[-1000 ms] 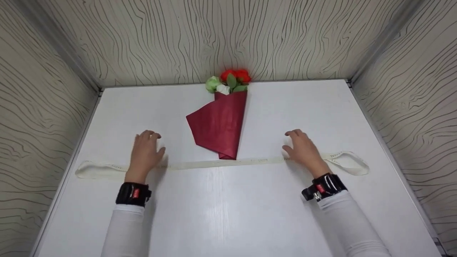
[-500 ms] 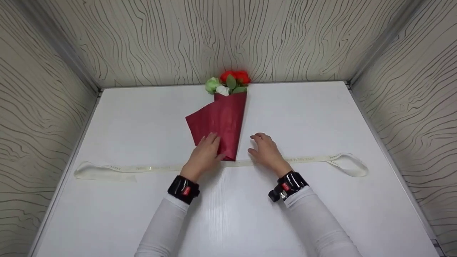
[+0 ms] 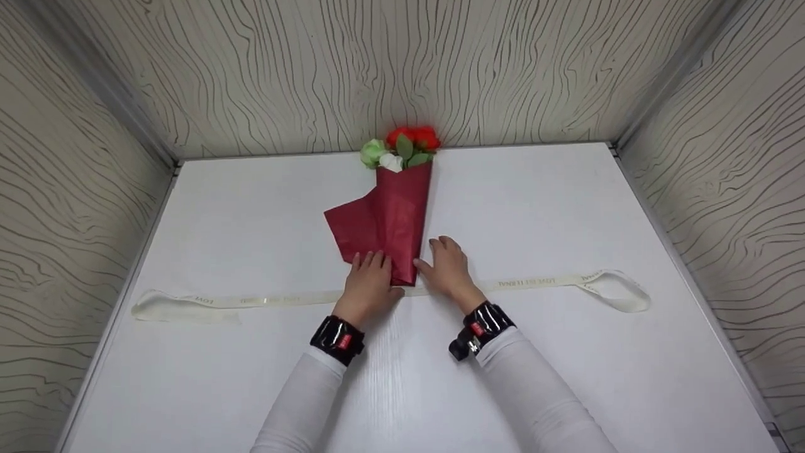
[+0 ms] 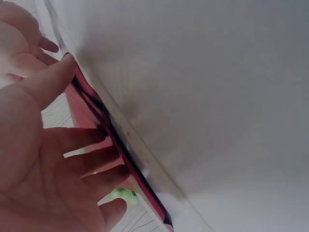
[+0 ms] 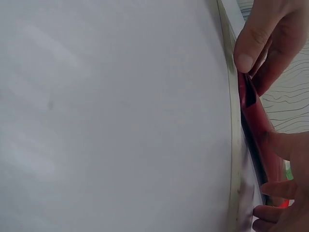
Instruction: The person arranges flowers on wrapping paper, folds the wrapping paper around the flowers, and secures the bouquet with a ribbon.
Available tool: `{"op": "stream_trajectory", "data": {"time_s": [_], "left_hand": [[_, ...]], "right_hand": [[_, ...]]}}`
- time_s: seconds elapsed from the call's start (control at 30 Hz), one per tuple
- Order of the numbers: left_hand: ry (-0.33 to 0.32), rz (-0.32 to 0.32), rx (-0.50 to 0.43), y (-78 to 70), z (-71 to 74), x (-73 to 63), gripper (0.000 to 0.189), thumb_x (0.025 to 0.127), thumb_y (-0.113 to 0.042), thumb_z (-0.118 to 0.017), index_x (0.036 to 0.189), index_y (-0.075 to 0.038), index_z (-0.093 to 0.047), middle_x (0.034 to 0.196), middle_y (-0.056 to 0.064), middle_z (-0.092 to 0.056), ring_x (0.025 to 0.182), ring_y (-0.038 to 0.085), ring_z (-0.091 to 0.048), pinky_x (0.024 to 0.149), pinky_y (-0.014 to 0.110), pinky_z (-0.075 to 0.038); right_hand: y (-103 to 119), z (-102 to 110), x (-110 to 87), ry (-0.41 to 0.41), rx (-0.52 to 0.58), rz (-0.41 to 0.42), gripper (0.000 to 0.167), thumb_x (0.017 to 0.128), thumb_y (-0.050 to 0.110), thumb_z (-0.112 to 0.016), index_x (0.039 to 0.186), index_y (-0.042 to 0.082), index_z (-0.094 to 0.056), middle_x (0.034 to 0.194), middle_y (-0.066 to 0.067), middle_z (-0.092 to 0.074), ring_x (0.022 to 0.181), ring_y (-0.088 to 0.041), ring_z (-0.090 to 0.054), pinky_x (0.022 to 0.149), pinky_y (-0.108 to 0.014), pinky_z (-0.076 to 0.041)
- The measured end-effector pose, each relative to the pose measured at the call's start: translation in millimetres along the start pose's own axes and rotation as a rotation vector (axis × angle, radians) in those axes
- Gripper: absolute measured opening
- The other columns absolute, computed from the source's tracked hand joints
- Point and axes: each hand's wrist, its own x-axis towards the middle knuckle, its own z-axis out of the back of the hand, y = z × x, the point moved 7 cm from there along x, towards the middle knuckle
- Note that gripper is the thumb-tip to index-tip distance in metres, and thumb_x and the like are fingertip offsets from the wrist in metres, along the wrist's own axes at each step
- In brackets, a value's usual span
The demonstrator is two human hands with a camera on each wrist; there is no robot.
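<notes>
A bouquet in dark red wrapping paper [image 3: 402, 207] lies on the white table, with red, white and pale green flowers at its far end. My left hand [image 3: 366, 286] rests on the lower left of the paper, fingers extended; its thumb [image 4: 55, 79] is at the bottom end of the wrap. The fingers of my right hand [image 3: 448, 267] lie along the right side, the thumb [image 5: 280, 144] touching the paper edge. Under the bouquet's lower end runs a cream ribbon [image 3: 531, 283] with gold lettering, stretched sideways across the table.
The ribbon ends in a loop on each side. A patterned back wall [image 3: 522, 75] stands right behind the flowers. Similar panels flank the white table [image 3: 566, 207] at left and right.
Both hands have moved inward from the ribbon's sides to the bouquet. The paper's left part now shows a crease beside the flowers' wrap, and the left hand presses there.
</notes>
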Motion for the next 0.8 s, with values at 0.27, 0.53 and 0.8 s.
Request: {"op": "stream_trajectory", "data": {"time_s": [0.27, 0.53, 0.8], "left_hand": [[-0.032, -0.021, -0.057, -1.7, 2.8, 4.7, 0.057, 0.081, -0.033, -0.058, 0.123, 0.004, -0.048, 0.131, 0.017, -0.04, 0.122, 0.032, -0.034, 0.102, 0.047, -0.02], [-0.043, -0.033, -0.044, -0.3, 2.9, 4.6, 0.051, 0.082, -0.031, -0.058, 0.12, 0.002, -0.052, 0.13, 0.017, -0.044, 0.121, 0.028, -0.038, 0.1, 0.048, -0.023], [-0.002, -0.017, -0.123, 4.5, 1.0, 4.4, 0.054, 0.083, -0.032, -0.058, 0.126, -0.001, -0.048, 0.132, 0.014, -0.041, 0.123, 0.025, -0.035, 0.102, 0.045, -0.02]], "right_hand": [[5, -3, 0.7, -0.034, -0.001, -0.008, 0.057, 0.08, 0.037, -0.063, 0.118, -0.005, -0.051, 0.121, -0.022, -0.045, 0.113, -0.033, -0.041, 0.092, -0.042, -0.033], [12, -3, 0.9, -0.08, -0.003, -0.016, 0.044, 0.078, 0.034, -0.065, 0.104, -0.001, -0.063, 0.114, -0.016, -0.051, 0.103, -0.033, -0.046, 0.082, -0.044, -0.038], [17, -6, 7.5, -0.018, 0.266, -0.111, 0.036, 0.077, 0.021, -0.066, 0.1, -0.005, -0.061, 0.096, -0.016, -0.057, 0.092, -0.027, -0.053, 0.081, -0.035, -0.042]]}}
